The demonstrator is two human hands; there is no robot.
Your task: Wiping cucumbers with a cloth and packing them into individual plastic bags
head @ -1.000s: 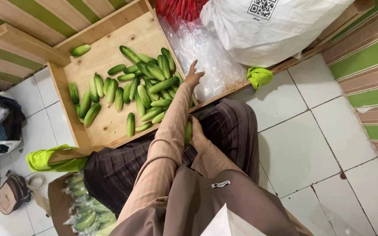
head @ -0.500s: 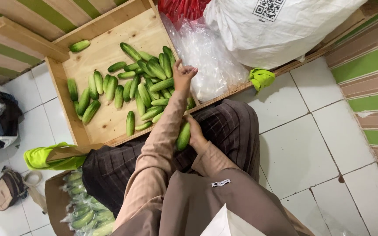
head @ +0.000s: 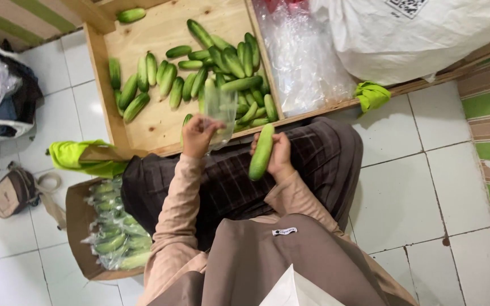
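Fingers: L hand [head: 198, 135] grips 1 clear bag [head: 220, 107] — R hand [head: 281, 160] grips 1 cucumber [head: 261, 152].

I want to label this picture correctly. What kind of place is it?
Probably a small produce packing spot on a tiled floor: a wooden tray of loose cucumbers, a pile of clear plastic bags, and a box of bagged cucumbers.

Cucumber and clear plastic bag, held at mid-frame

The cucumber [head: 262, 152] is light green, smooth and plump, standing nearly upright with a slight tilt just right of the frame's centre, its lower half wrapped by the right hand [head: 279, 160]. The clear plastic bag [head: 220, 112] is thin, see-through and crinkled, rising from the left hand [head: 198, 135] that pinches its lower edge, just left of centre, apart from the cucumber.
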